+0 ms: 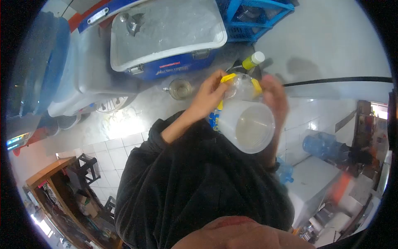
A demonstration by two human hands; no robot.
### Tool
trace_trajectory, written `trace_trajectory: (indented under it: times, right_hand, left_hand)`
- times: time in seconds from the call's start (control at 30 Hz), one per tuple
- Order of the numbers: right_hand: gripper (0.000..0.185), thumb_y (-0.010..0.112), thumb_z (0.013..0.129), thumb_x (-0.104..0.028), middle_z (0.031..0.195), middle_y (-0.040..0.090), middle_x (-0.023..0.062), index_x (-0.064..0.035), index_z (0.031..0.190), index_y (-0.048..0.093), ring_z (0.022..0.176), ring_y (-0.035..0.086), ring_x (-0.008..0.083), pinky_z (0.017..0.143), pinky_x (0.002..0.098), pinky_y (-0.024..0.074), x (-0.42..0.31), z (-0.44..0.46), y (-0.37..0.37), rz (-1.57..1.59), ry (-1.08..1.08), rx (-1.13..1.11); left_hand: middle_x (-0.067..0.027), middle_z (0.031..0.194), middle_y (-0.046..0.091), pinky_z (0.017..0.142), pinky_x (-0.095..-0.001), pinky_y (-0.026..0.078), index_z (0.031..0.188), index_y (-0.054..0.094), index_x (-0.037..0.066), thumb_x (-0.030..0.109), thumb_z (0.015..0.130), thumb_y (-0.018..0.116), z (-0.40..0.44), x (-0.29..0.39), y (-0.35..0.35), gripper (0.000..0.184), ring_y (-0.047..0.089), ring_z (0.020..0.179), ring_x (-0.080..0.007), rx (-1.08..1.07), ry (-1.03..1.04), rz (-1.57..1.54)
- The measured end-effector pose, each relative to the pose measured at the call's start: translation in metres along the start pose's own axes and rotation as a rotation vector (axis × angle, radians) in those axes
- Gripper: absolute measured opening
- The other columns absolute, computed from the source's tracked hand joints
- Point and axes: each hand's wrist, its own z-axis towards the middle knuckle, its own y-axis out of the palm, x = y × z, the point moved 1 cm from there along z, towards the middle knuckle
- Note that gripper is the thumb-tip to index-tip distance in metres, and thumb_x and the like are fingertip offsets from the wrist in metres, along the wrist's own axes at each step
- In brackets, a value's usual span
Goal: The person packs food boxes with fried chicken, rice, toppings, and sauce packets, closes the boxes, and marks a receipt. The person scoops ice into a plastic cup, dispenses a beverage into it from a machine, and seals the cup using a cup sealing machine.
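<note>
Fingers of my left hand (213, 91) are closed on the yellow edge of a clear plastic bag (241, 88). My right hand (274, 97) is smeared by motion at the bag's other yellow edge; whether it grips the bag I cannot tell. Just below the bag, a translucent plastic tub (232, 124) is tilted with its round mouth towards me, close to my chest and right forearm. A blue and yellow printed piece (214, 118) shows at the tub's left side. Beyond my hands stands a bottle (253, 60) with yellow-green contents and a white cap.
A blue cooler (174, 66) full of ice, with a metal scoop (132, 25) in it, stands at the back. A glass mug (180, 89) sits on the metal counter (159, 108). Blue crates (248, 31) are behind. Large water bottles (325, 144) lie to the right.
</note>
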Motion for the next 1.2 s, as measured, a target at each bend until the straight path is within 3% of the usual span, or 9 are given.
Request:
trace_trajectory:
  times: [0.1, 0.17, 0.3, 0.4, 0.5, 0.7, 0.97, 1.13, 1.2]
  right_hand:
    - [0.079, 0.078, 0.070, -0.030, 0.131, 0.046, 0.0187, -0.0046, 0.135, 0.041, 0.120, 0.047, 0.0297, 0.097, 0.0388, 0.0420, -0.061, 0.022, -0.031, 0.077, 0.004, -0.523]
    - [0.094, 0.083, 0.058, -0.032, 0.133, 0.042, 0.0195, -0.0078, 0.137, 0.038, 0.123, 0.043, 0.0368, 0.098, 0.0433, 0.0405, -0.101, 0.025, -0.030, -0.416, -0.236, -0.983]
    - [0.094, 0.088, 0.049, -0.027, 0.124, 0.046, 0.0181, -0.0044, 0.129, 0.045, 0.115, 0.045, 0.0395, 0.095, 0.0453, 0.0406, -0.117, 0.020, 0.001, -0.738, -0.223, -0.923]
    - [0.093, 0.087, 0.051, -0.026, 0.121, 0.046, 0.0169, -0.0049, 0.131, 0.043, 0.109, 0.047, 0.0367, 0.094, 0.0431, 0.0401, -0.107, 0.042, -0.002, -0.548, -0.252, -0.911]
    - [0.095, 0.086, 0.050, -0.023, 0.124, 0.047, 0.0179, -0.0047, 0.131, 0.041, 0.114, 0.046, 0.0362, 0.096, 0.0442, 0.0394, -0.108, 0.051, -0.005, -0.512, -0.276, -0.887]
    - [0.096, 0.086, 0.045, -0.022, 0.124, 0.049, 0.0181, -0.0030, 0.129, 0.044, 0.115, 0.048, 0.0349, 0.095, 0.0428, 0.0408, -0.116, 0.058, -0.012, -0.400, -0.230, -0.782]
    - [0.104, 0.084, 0.045, -0.038, 0.123, 0.047, 0.0190, 0.0000, 0.131, 0.041, 0.111, 0.049, 0.0299, 0.090, 0.0402, 0.0414, -0.137, 0.067, -0.017, -0.449, -0.349, -0.789]
    - [0.071, 0.063, 0.076, -0.048, 0.110, 0.055, 0.0202, -0.0007, 0.126, 0.047, 0.099, 0.055, 0.0315, 0.085, 0.0439, 0.0475, -0.155, 0.078, -0.048, -0.179, -0.296, -0.059]
    - [0.063, 0.053, 0.085, -0.049, 0.107, 0.058, 0.0201, 0.0016, 0.122, 0.049, 0.097, 0.057, 0.0307, 0.086, 0.0442, 0.0487, -0.161, 0.101, -0.072, -0.249, -0.198, 0.029]
  left_hand:
    - [-0.0038, 0.092, 0.052, 0.070, -0.0246, 0.042, 0.105, 0.047, 0.000, 0.007, 0.088, 0.048, 0.005, -0.005, 0.000, 0.018, 0.050, 0.081, -0.0089, 0.020, 0.125, 0.059]
    - [-0.0113, 0.100, 0.052, 0.079, -0.0280, 0.044, 0.111, 0.043, 0.000, 0.003, 0.087, 0.046, 0.009, -0.008, 0.001, 0.024, 0.052, 0.092, -0.0167, 0.101, 0.254, 0.182]
    - [-0.0104, 0.109, 0.049, 0.096, -0.0279, 0.037, 0.113, 0.045, 0.001, -0.002, 0.083, 0.042, 0.003, 0.010, 0.000, 0.030, 0.049, 0.105, -0.0181, 0.162, 0.386, 0.318]
    - [-0.0166, 0.110, 0.052, 0.102, -0.0386, 0.034, 0.114, 0.049, 0.002, 0.005, 0.083, 0.050, -0.004, 0.033, -0.012, 0.031, 0.049, 0.111, -0.0311, 0.089, 0.539, 0.280]
    - [-0.0140, 0.132, 0.047, 0.111, -0.0515, 0.019, 0.128, 0.047, 0.008, 0.031, 0.077, 0.066, -0.017, 0.061, -0.015, 0.059, 0.038, 0.130, -0.0316, -0.250, 0.671, 0.528]
    - [-0.0150, 0.132, 0.048, 0.109, -0.0547, 0.018, 0.132, 0.042, 0.006, 0.037, 0.060, 0.082, -0.020, 0.060, -0.001, 0.088, 0.041, 0.128, -0.0329, -0.201, 0.680, 0.437]
    - [-0.0124, 0.122, 0.056, 0.109, -0.0506, 0.022, 0.131, 0.043, 0.006, 0.036, 0.061, 0.081, -0.020, 0.087, 0.003, 0.085, 0.052, 0.116, -0.0285, -0.256, 0.590, 0.636]
    - [-0.0099, 0.114, 0.058, 0.109, -0.0491, 0.022, 0.124, 0.048, 0.006, 0.036, 0.058, 0.083, -0.014, 0.078, -0.006, 0.080, 0.054, 0.113, -0.0282, -0.293, 0.607, 0.587]
    - [-0.0113, 0.110, 0.057, 0.108, -0.0475, 0.026, 0.125, 0.043, 0.006, 0.037, 0.057, 0.085, -0.010, 0.056, -0.011, 0.086, 0.055, 0.111, -0.0299, -0.190, 0.680, 0.246]
